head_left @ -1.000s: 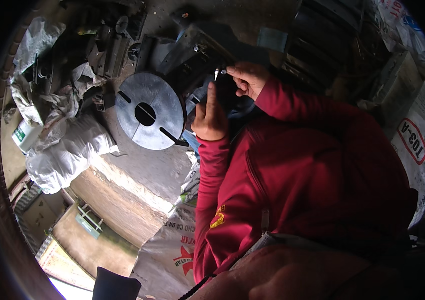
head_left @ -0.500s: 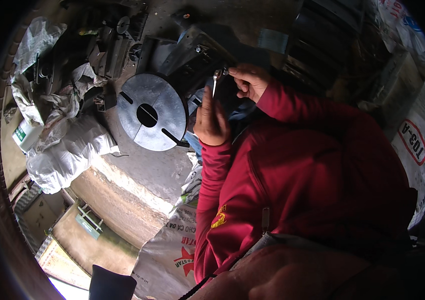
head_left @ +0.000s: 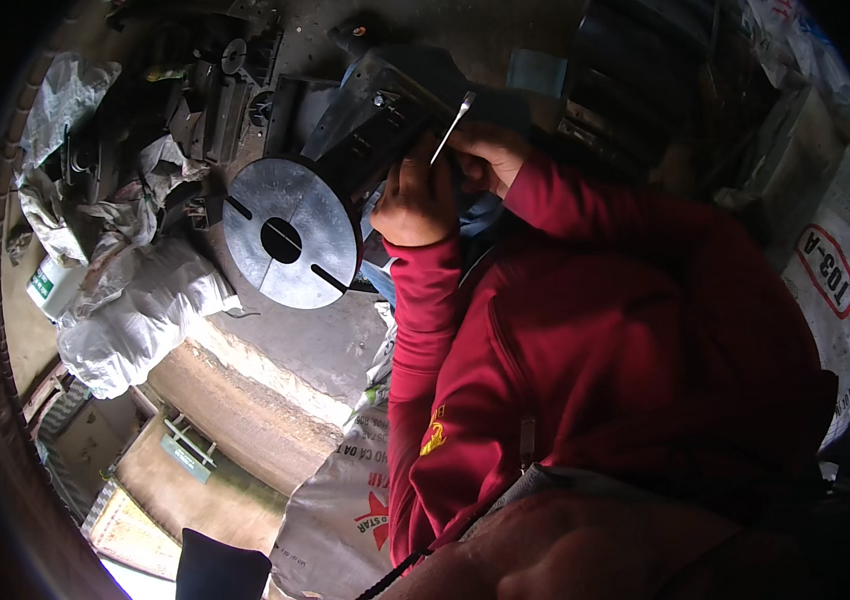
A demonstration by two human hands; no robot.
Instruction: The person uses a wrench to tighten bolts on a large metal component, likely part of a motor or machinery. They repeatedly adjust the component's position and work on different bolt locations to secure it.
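Note:
A slim silver wrench [head_left: 453, 128] slants up and to the right from between the fingers of my left hand [head_left: 416, 205], which is closed on it. Close beside it, my right hand [head_left: 490, 155] has its fingers curled in the shadow; what they pinch is hidden. Both hands are at a dark metal frame [head_left: 370, 135] that carries a bolt [head_left: 380, 100] near its upper end. Left of my hands lies a round slotted steel disc [head_left: 320, 230] with a hole in its middle.
White plastic bags [head_left: 135, 325] and dark metal parts [head_left: 215, 115] lie on the left. A printed sack [head_left: 330, 520] is beside my left arm, another white sack [head_left: 840, 310] at the right. Dark metal pieces [head_left: 635, 90] stack at the upper right.
My left hand has turned, and the wrench now points up and right instead of standing near upright. My right hand has come down and left, closer to the left fingers.

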